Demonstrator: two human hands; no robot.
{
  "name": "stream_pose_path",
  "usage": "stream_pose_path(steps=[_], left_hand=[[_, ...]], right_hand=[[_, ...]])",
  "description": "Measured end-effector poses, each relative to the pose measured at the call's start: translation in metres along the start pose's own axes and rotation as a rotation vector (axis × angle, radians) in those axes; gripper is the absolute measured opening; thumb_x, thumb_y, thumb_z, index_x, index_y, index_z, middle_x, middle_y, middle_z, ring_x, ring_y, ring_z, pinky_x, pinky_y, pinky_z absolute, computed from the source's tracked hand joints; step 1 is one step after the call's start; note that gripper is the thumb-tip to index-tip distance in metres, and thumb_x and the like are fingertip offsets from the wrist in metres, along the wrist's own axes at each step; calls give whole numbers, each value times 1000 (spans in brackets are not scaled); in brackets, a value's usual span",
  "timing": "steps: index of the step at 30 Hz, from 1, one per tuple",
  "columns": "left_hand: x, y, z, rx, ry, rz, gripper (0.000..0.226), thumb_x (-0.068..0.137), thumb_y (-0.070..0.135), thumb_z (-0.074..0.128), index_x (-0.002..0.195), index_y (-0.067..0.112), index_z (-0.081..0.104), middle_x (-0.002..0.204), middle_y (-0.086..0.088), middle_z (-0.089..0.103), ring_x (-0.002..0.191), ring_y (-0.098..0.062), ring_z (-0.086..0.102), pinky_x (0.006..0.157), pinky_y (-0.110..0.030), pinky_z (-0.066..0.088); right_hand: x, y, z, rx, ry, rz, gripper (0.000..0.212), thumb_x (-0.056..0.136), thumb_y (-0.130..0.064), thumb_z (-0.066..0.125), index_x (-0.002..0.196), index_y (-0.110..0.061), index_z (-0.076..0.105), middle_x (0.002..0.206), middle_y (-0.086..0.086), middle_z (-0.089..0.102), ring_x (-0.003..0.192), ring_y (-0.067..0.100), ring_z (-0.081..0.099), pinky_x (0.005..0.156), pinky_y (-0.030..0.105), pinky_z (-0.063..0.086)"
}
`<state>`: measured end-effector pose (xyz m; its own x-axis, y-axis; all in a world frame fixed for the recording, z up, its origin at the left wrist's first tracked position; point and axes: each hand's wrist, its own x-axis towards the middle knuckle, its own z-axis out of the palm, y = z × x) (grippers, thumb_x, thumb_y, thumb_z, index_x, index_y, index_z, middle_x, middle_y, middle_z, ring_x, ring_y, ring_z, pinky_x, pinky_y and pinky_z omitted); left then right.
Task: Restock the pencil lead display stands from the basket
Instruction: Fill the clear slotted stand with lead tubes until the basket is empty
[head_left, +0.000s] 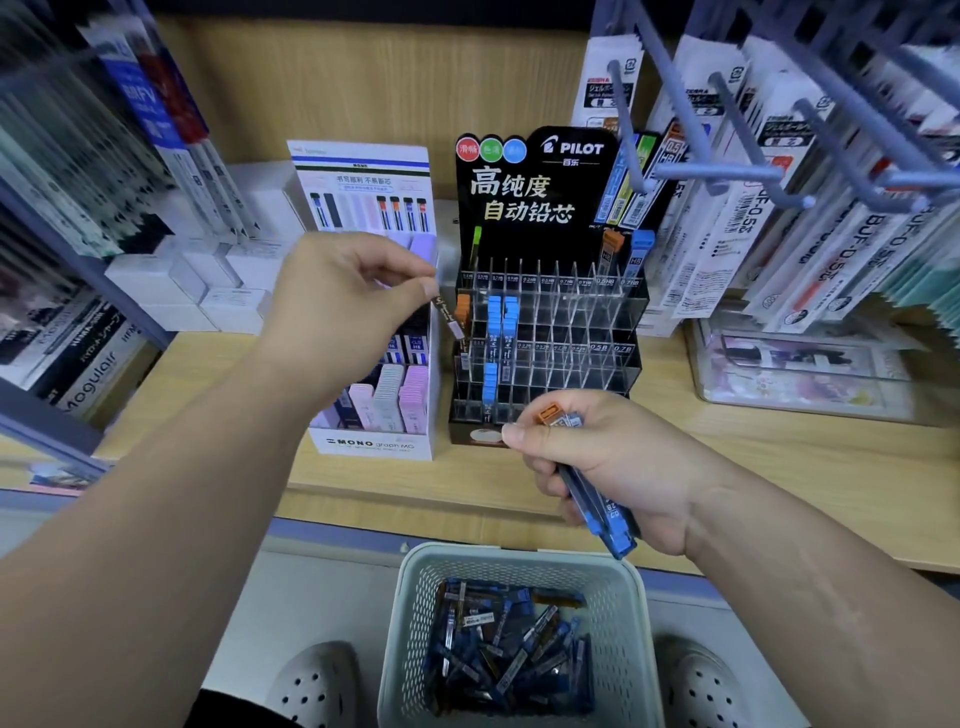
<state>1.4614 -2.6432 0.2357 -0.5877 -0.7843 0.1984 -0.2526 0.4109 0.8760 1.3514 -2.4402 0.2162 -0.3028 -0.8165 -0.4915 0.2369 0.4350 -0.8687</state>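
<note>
My left hand (343, 301) pinches one slim lead tube (450, 317) by its top, its lower end at the left edge of the black Pilot display stand (550, 332). That stand has clear tiered slots; a few hold blue-capped and orange-capped tubes. My right hand (597, 462) grips a bundle of lead tubes (597, 499), blue caps pointing down and an orange cap showing on top, just in front of the stand. Below, the pale perforated basket (410, 623) holds several blue lead tubes. A white Mono display box (374, 441) stands left of the Pilot stand.
The stands sit on a wooden shelf (727, 467). White boxes (208, 286) are stacked at the back left. Hanging refill packs on hooks (779, 156) crowd the upper right above a clear plastic case (805, 364). My shoes flank the basket on the floor.
</note>
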Motion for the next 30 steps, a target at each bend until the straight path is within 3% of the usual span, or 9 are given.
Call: stream_pose_path(steps=[7, 13, 15, 17, 19, 22, 25, 27, 30], left_hand=[[-2, -1, 8, 196, -72, 91, 14, 89, 19, 74, 81, 30, 73, 56, 31, 58, 47, 2, 50, 50, -5, 34], [-1, -6, 17, 295, -94, 198, 8, 88, 13, 74, 89, 20, 79, 55, 30, 58, 59, 11, 55, 60, -2, 39], [-1, -12, 21, 403, -101, 339, 7, 85, 13, 76, 90, 17, 80, 74, 20, 66, 72, 4, 59, 74, -20, 51], [0, -20, 26, 502, -104, 435, 8, 83, 15, 74, 88, 16, 80, 83, 4, 70, 80, -17, 65, 74, -39, 55], [2, -25, 31, 590, -83, 470, 12, 80, 19, 69, 84, 15, 79, 82, -2, 69, 77, -28, 67, 65, -43, 55], [1, -26, 37, 674, -62, 491, 6, 79, 13, 72, 80, 15, 78, 82, -4, 68, 74, -32, 66, 58, -42, 54], [1, -22, 38, 661, -43, 461, 9, 79, 11, 75, 85, 17, 76, 84, -2, 68, 79, -30, 65, 63, -41, 53], [-1, -15, 38, 586, -21, 423, 6, 80, 19, 74, 86, 20, 75, 78, 3, 68, 75, -20, 62, 66, -38, 53], [-14, 9, 44, 240, -72, 218, 10, 85, 27, 75, 77, 21, 74, 65, 2, 65, 59, -6, 54, 63, -27, 48]], right_hand=[[1, 1, -2, 25, 16, 4, 15, 87, -23, 78, 83, -17, 65, 65, 3, 52, 55, 15, 45, 47, 26, 36], [2, 1, -5, 38, 67, -15, 13, 87, -24, 78, 81, -18, 67, 68, 4, 54, 57, 14, 47, 49, 25, 39], [2, 1, -5, 45, 80, -26, 13, 87, -23, 78, 81, -18, 67, 68, 3, 55, 57, 13, 47, 49, 22, 40], [1, 1, -7, 77, 91, -37, 13, 87, -22, 78, 81, -18, 67, 66, 2, 54, 56, 13, 47, 48, 22, 40], [0, 1, -10, 118, 82, -53, 14, 84, -21, 79, 78, -19, 67, 65, 1, 54, 55, 13, 47, 49, 25, 38], [-1, 0, -13, 138, 46, -74, 15, 78, -17, 82, 75, -22, 68, 65, -2, 56, 56, 13, 48, 49, 27, 37], [-2, 1, -15, 133, 38, -99, 16, 76, -12, 83, 84, -20, 72, 70, -2, 58, 57, 13, 49, 51, 29, 38], [-2, 1, -15, 86, 40, -123, 18, 82, -10, 80, 96, -19, 75, 71, -2, 57, 58, 12, 49, 53, 28, 40], [-2, 1, -14, 46, 51, -150, 34, 87, -11, 76, 118, -21, 70, 74, 2, 53, 57, 8, 53, 55, 25, 41]])
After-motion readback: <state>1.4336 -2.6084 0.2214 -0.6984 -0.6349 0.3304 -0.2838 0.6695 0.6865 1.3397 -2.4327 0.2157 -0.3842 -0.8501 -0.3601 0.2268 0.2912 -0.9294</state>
